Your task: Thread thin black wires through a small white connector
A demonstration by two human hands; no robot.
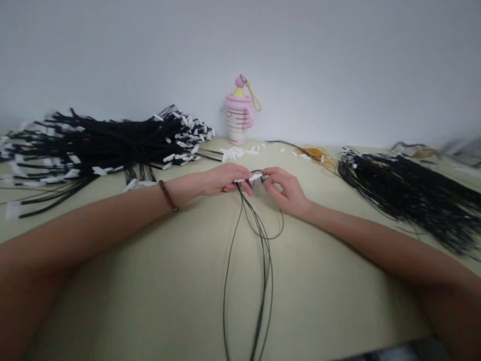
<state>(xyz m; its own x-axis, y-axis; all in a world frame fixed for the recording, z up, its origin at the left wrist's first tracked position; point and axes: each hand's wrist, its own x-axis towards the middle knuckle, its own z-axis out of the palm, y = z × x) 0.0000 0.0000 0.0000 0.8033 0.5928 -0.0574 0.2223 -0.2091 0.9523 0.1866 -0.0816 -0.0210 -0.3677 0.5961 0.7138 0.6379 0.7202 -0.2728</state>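
Observation:
My left hand [228, 179] is closed around the upper end of several thin black wires [262, 240], which hang down over the table towards its front edge. A white sleeve-like piece [256, 177] sticks out between my two hands. My right hand [284, 191] pinches at the right end of that piece, where a black wire shows by the thumb and forefinger. One wire loops down below my right hand. The exact join between wire and white piece is too small and blurred to make out.
At the left lies a big heap of black wires [124, 140] with white ends. Another black wire bundle [409, 195] is on the right. Small white pieces [233, 154], yellow rubber bands [319, 156] and a pink-and-white cup-shaped object [238, 118] sit along the wall.

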